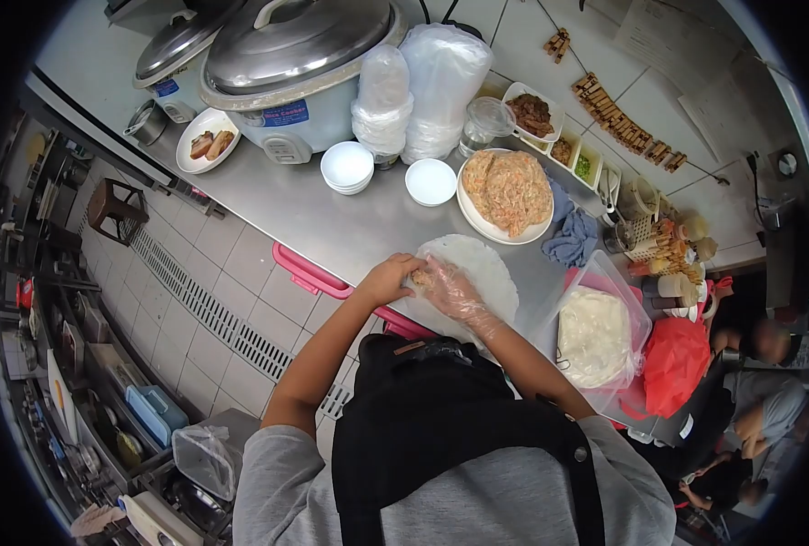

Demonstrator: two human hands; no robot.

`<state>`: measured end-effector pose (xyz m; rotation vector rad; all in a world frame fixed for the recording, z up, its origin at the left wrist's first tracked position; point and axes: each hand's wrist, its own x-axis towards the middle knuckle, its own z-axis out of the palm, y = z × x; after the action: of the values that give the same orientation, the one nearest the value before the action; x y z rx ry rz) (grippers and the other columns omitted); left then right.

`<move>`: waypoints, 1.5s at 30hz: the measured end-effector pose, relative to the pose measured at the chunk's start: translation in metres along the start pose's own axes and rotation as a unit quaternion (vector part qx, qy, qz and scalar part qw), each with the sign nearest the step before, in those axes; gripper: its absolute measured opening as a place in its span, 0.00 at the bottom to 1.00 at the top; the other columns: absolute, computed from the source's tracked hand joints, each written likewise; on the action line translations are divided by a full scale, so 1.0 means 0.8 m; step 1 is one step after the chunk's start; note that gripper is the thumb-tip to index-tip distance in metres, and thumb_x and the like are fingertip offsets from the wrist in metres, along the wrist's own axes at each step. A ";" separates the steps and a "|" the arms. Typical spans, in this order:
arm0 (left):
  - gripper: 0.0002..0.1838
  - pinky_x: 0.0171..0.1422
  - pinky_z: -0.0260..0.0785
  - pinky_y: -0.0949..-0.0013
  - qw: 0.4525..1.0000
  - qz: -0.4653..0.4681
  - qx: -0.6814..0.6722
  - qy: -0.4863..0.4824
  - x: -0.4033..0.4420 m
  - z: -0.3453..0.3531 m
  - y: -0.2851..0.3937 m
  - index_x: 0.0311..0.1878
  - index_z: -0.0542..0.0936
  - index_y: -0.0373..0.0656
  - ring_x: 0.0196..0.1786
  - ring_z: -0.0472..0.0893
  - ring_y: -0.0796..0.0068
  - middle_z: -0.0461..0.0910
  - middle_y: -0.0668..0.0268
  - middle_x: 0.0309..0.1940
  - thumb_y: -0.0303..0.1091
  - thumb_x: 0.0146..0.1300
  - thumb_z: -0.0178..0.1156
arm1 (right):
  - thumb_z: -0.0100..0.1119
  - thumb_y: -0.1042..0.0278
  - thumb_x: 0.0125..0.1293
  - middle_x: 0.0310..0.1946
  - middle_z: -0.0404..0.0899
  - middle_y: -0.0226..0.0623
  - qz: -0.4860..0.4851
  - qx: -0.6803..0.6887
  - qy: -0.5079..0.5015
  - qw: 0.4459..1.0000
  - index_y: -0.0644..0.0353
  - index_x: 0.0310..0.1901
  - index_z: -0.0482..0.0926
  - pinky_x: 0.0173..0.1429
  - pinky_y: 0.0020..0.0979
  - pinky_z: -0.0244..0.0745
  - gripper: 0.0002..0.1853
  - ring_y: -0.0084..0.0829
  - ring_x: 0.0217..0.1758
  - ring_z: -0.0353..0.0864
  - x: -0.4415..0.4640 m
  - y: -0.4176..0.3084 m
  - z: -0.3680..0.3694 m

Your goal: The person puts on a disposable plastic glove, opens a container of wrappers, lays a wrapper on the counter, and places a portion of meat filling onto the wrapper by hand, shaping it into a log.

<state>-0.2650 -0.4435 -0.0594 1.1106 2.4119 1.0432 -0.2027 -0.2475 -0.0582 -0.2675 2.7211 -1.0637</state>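
Observation:
A round white wrapper sheet (486,264) lies on the steel counter in front of me. My left hand (391,279) is bare, its fingers bent together at the sheet's left edge, beside a small lump of orange-flecked filling (420,276). My right hand (450,288), in a clear plastic glove, lies over the sheet with its fingers against the filling. Whether the fingers grip the filling is hard to tell. Just beyond the sheet stands a plate heaped with the same orange-flecked filling (511,193). A clear tub holds a pale stack of sheets (593,335) to the right.
White bowls (431,181), a large rice cooker (302,91) and plastic-wrapped cups (441,86) stand at the back. A blue cloth (572,238) lies right of the plate. A red bag (675,364) is beyond the tub. Other people (768,409) are at the far right.

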 end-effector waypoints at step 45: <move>0.16 0.49 0.73 0.63 0.998 0.021 0.062 0.004 0.008 0.000 -0.001 0.41 0.84 0.45 0.46 0.78 0.62 0.80 0.65 0.42 0.31 0.46 0.68 | 0.64 0.68 0.56 0.51 0.75 0.53 -0.023 -0.042 0.009 0.999 0.57 0.73 0.48 0.61 0.45 0.67 0.45 0.51 0.55 0.73 0.001 -0.009 -0.004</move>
<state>-0.2697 -0.4393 -0.0601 1.2036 2.4986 0.9224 -0.2035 -0.2505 -0.0511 -0.3371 2.7912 -0.9697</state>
